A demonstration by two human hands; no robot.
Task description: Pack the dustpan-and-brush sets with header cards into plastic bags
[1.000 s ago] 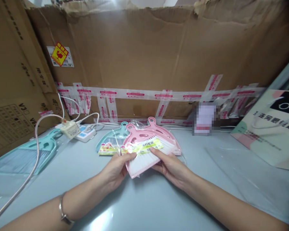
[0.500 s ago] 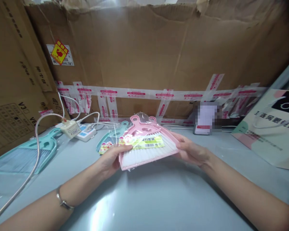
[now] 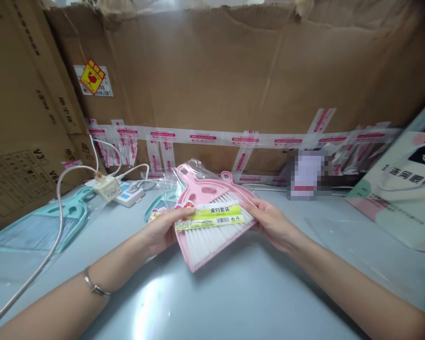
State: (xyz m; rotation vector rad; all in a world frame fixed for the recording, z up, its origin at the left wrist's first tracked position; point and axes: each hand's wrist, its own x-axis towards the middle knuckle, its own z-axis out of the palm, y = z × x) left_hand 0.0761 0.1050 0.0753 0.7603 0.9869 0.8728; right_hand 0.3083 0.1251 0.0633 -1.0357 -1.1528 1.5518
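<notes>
I hold a pink brush-and-dustpan set (image 3: pixel 207 226) in a clear plastic bag just above the grey table (image 3: pixel 233 293). A yellow-green label crosses its white bristles. My left hand (image 3: pixel 163 229) grips the set's left edge, thumb on the label end. My right hand (image 3: pixel 272 222) grips the right edge, fingers curled under it. A second pink dustpan handle (image 3: pixel 227 177) shows behind the set. Partly hidden behind my left hand lies a teal set (image 3: pixel 161 204) in its bag.
Another teal brush-and-dustpan set (image 3: pixel 38 226) lies at the far left under a grey cable (image 3: pixel 53 222). A white power strip (image 3: pixel 127 194) and plug sit by the taped cardboard wall (image 3: pixel 233 85). A printed paper bag (image 3: pixel 400 193) leans at the right.
The pink set has been lifted off the pile and turned, its bristle edge now tilted toward me. My right hand shifted from the front to the set's right edge.
</notes>
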